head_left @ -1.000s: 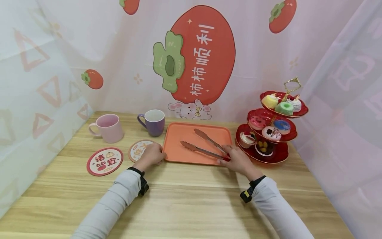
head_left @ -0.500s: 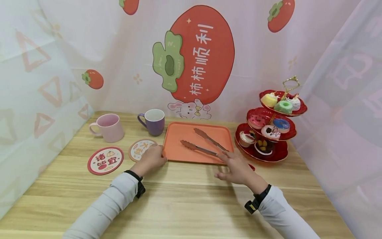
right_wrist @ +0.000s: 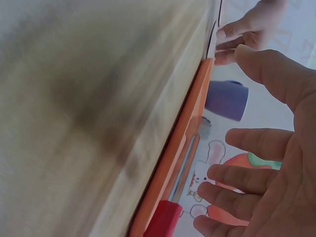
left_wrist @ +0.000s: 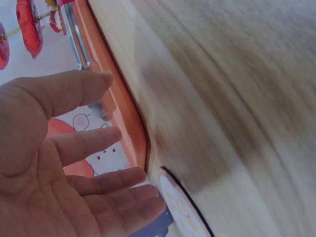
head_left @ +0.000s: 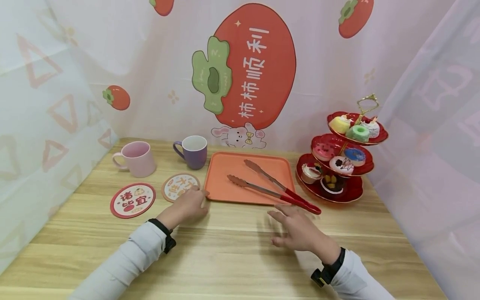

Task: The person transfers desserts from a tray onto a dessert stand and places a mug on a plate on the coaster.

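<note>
- While the right hand [head_left: 300, 231] hovers palm-down over the light wooden worktop [head_left: 232, 254], its fingers are spread and relaxed, grasping nothing; the right wrist view shows the same loose, splayed fingers [right_wrist: 256, 180].
- Just beyond that hand lie the long metal tongs with red handles [head_left: 275, 189], apart from the fingertips, their red ends jutting over the near right corner of the flat orange rectangular tray [head_left: 225, 189] and their tips resting on it.
- Near the tray's near left corner sits the left hand [head_left: 187, 206], fingers gently extended and holding nothing, fingertips close to the tray's edge [left_wrist: 129, 106].
- Just beside the left hand lies a round printed paper coaster [head_left: 179, 186]; whether the fingers touch it cannot be told.
</note>
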A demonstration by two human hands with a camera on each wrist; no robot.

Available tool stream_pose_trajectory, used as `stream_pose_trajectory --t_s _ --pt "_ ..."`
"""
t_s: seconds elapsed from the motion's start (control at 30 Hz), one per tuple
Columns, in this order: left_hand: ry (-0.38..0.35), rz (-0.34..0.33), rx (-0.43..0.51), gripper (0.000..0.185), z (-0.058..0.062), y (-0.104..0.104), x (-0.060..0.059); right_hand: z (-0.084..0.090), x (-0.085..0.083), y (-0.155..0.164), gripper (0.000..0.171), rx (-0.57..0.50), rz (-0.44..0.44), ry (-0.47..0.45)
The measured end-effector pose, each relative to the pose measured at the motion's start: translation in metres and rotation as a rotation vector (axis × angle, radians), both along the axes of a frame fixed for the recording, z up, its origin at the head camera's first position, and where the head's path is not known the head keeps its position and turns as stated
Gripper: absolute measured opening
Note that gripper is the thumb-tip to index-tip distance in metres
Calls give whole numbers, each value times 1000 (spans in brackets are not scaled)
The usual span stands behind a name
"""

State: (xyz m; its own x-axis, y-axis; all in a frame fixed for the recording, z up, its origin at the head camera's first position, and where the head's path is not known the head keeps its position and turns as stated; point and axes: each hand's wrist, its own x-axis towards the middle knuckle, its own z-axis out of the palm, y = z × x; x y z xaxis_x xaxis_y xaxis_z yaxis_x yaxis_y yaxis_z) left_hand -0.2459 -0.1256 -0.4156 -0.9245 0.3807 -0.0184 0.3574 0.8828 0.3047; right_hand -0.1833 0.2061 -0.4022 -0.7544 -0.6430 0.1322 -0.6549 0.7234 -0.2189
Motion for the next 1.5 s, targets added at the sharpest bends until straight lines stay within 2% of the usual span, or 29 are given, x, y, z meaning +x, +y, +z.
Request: stream_pose_trajectory --t_s 0.17,0.33,0.6,0.77,1.0,1.3,1.5 --pt "-11 -27 -28 52 5 -9 -1 -4 12 1 68 7 10 -42" --pt "-23 -27 -7 52 5 -23 -6 -8 21 0 68 23 22 -66" --pt "-72 38 22 50 10 -48 -23 -11 29 -4 65 32 50 -86" --pt "-139 98 89 52 11 -61 -34 -11 31 -4 63 33 69 -81" --pt "-190 175 132 57 6 -75 -48 -11 31 -4 63 29 71 -109" --pt "-209 237 22 56 0 -77 -55 -13 32 -4 64 31 72 -92" --pt "-192 289 -12 67 1 -69 -57 -14 33 -2 63 26 67 -87"
